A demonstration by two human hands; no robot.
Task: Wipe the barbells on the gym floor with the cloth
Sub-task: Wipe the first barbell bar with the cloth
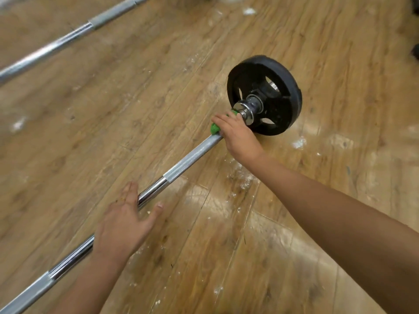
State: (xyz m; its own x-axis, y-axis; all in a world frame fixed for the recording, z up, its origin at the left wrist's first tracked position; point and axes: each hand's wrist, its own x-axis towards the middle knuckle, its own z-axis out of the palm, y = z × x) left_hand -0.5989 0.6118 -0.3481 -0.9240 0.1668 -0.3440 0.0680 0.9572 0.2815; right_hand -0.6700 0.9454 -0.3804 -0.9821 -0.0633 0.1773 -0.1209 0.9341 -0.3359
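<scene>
A chrome barbell (188, 159) lies diagonally on the wooden floor, running from the lower left up to a black weight plate (281, 87) at the right. My right hand (238, 134) grips a green cloth (214, 129) wrapped round the bar just below the chrome collar (246, 111). Most of the cloth is hidden under the fingers. My left hand (127, 214) rests on the smooth middle part of the bar with fingers straight and spread.
A second bare barbell (56, 44) lies across the upper left of the floor. White dust and scuff marks (240, 175) spot the wooden boards (340, 41) near the plate and under my right arm. A dark object (416, 51) shows at the right edge.
</scene>
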